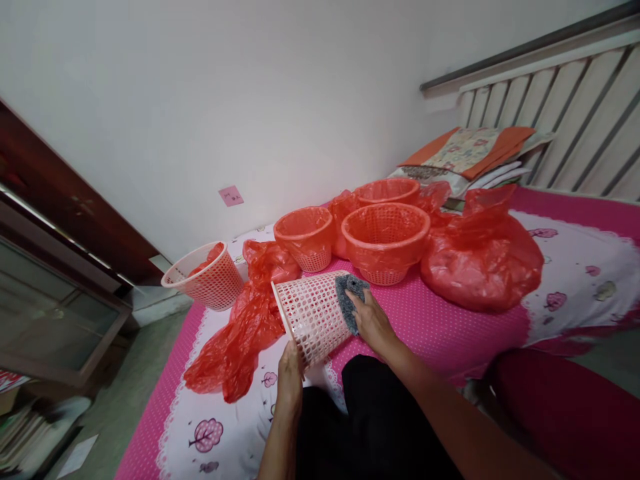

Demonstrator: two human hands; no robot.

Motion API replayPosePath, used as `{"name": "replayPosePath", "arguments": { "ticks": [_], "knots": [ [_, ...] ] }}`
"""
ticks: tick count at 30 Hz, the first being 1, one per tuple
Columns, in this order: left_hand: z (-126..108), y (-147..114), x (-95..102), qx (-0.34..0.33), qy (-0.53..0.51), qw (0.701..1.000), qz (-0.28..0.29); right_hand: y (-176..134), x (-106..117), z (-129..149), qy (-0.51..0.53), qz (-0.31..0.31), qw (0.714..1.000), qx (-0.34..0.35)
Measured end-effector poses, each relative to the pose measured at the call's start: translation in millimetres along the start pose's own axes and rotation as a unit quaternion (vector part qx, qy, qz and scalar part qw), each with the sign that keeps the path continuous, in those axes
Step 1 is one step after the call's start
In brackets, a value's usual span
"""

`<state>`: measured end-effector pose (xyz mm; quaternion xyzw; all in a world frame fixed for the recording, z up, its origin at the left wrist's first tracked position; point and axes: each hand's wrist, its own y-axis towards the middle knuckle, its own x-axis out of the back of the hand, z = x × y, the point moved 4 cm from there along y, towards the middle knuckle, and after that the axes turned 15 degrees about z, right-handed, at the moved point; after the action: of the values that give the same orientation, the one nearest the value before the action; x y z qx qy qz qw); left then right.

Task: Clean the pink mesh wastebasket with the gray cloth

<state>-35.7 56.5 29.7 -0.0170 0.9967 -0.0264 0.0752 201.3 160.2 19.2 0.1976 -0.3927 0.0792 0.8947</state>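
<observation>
A pale pink plastic wastebasket (317,313) with a lattice wall lies tipped on its side before me, its mouth turned left. Around its rim my left hand (291,370) is closed at the lower left. My right hand (369,320) presses a grey cloth (346,300) against the basket's base end, fingers bent over the cloth. Just left of the basket, crumpled red plastic bags (245,340) spread over the bed. Behind stand wastebaskets lined with red bags, among them a near one (385,250) and a left one (307,240).
Another pink wastebasket (217,287) leans at the far left with red plastic inside. A full red bag (483,260) sits to the right. Folded bedding (465,157) lies by the white radiator (560,113). A dark red stool (565,413) stands at the lower right.
</observation>
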Motion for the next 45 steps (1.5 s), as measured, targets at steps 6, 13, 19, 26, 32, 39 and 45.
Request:
{"name": "replayPosePath", "arguments": {
  "ticks": [6,13,19,26,32,39,45],
  "knots": [
    [-1.4,-2.5,-3.9,-0.005,0.008,1.000,-0.009,-0.3,5.7,-14.4,0.019,-0.018,1.000,-0.008],
    [-5.5,-4.2,-7.6,-0.005,-0.007,1.000,-0.022,-4.9,4.9,-29.1,0.054,-0.032,0.998,-0.022],
    [-7.2,-4.8,-8.3,0.000,-0.006,1.000,-0.026,-8.9,-1.0,-41.5,0.079,-0.044,0.995,-0.037],
    [-8.2,-5.9,-11.2,0.002,-0.009,0.999,-0.033,-17.8,-7.0,-49.2,0.087,-0.054,0.993,-0.056],
    [-7.8,-5.5,-10.9,0.003,-0.013,0.999,-0.033,-22.6,-10.0,-53.7,0.082,-0.042,0.993,-0.075],
    [-10.6,-3.8,-8.1,0.006,-0.010,1.000,-0.012,-24.9,-12.4,-58.5,0.084,-0.031,0.993,-0.081],
    [-10.8,-3.0,-6.9,0.002,-0.008,1.000,-0.005,-27.8,-15.6,-60.5,0.111,-0.038,0.989,-0.092]
  ]
}}
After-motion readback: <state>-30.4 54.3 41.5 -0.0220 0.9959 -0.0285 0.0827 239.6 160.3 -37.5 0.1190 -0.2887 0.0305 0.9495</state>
